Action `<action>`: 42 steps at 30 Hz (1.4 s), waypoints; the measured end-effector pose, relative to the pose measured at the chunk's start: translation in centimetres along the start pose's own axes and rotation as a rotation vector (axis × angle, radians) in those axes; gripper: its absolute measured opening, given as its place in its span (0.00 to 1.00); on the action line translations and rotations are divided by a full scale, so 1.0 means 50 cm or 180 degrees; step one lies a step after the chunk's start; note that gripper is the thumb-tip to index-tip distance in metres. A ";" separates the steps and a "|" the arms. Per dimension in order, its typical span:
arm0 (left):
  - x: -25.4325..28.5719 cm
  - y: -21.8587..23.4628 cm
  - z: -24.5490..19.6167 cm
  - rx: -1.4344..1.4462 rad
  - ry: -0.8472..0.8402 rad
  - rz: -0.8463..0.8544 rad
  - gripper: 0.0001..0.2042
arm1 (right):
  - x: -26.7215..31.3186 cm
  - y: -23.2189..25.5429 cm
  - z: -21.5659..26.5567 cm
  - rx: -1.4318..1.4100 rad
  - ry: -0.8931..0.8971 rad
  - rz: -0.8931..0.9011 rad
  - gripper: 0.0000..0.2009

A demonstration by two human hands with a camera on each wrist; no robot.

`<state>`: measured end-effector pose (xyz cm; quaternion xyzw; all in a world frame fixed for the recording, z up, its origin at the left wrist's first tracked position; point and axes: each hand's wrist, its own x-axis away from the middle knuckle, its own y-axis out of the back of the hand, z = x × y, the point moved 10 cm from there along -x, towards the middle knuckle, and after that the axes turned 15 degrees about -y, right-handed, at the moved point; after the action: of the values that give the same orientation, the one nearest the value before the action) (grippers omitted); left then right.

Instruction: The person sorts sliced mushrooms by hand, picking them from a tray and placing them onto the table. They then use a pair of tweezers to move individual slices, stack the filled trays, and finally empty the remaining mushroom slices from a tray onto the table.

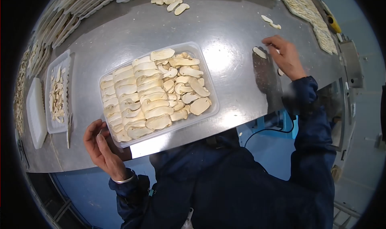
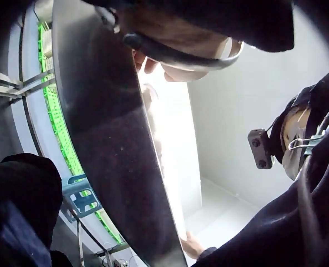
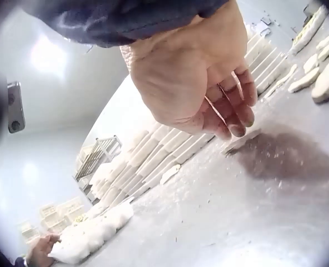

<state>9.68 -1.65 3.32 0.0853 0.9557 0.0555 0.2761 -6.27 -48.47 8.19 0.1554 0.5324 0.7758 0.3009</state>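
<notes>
A clear plastic tray (image 1: 216, 102) on the steel table holds pale mushroom slices (image 1: 152, 96), overlapped in rows on its left and looser on its right. My left hand (image 1: 105, 150) is at the tray's lower left corner, fingers loosely bent; whether it touches the rim cannot be told. My right hand (image 1: 286, 56) hovers over the table right of the tray, fingers loosely bent and holding nothing, beside a single slice (image 1: 259, 52). In the right wrist view the right hand (image 3: 198, 78) hangs above the table, its fingertips close to a slice.
Stacked trays of slices (image 1: 60, 24) line the far left edge. A small pile of slices (image 1: 171, 0) lies at the back, two slices (image 1: 270, 21) at the back right. At left stand a tray of scraps (image 1: 57, 94), a white lid-like tray (image 1: 37, 112) and a knife (image 1: 69, 130).
</notes>
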 end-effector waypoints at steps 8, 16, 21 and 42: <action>-0.002 -0.004 -0.007 0.0043 -0.0014 0.0005 0.14 | 0.031 -0.031 0.032 0.0767 0.0094 0.0038 0.09; -0.002 0.001 -0.007 -0.0020 -0.0054 0.0005 0.13 | 0.024 -0.028 0.102 0.0623 0.0179 -0.0012 0.07; -0.004 -0.002 -0.009 0.0135 -0.0079 -0.0063 0.13 | 0.075 -0.048 0.343 0.0248 0.1677 -0.0227 0.08; -0.001 0.000 -0.002 0.0185 -0.0002 -0.0028 0.15 | 0.079 -0.179 0.485 0.0552 0.2636 -0.0126 0.11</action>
<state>9.64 -1.66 3.44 0.0892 0.9572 0.0264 0.2741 7.02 -25.95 8.98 -0.1549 0.6745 0.7191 0.0623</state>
